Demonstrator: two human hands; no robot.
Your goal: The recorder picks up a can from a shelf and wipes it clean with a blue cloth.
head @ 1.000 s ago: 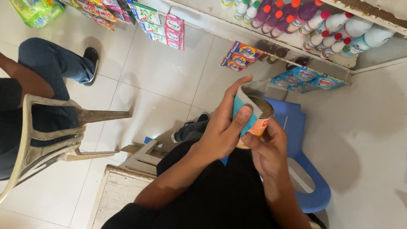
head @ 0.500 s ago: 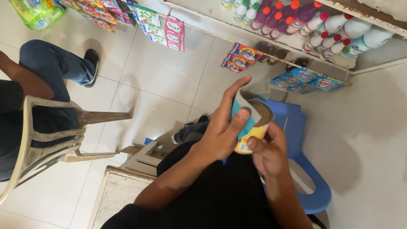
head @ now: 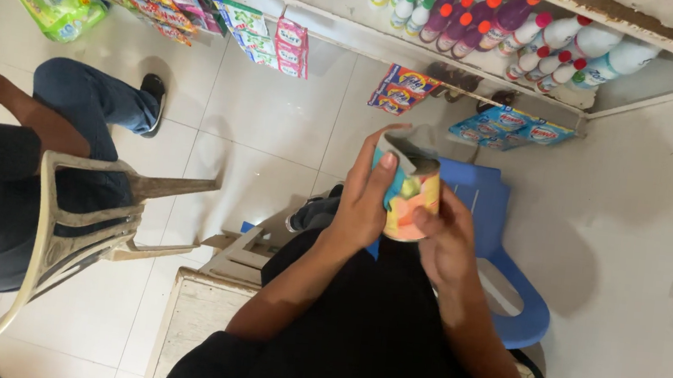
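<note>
here both the left hand (head: 364, 204) and right hand (head: 448, 245) firmly clasp a colourful packet (head: 407, 196).

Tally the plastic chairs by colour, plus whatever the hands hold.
Blue chair: 1
Beige chair: 1
Colourful box, held by left hand and right hand: 1
Total: 3

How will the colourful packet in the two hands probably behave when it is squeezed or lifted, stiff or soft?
The colourful packet is probably soft: its top edge looks folded over and creased under the left hand. It seems light, since the right hand steadies it with the fingertips alone. Its glossy surface may be somewhat slippery.
</note>
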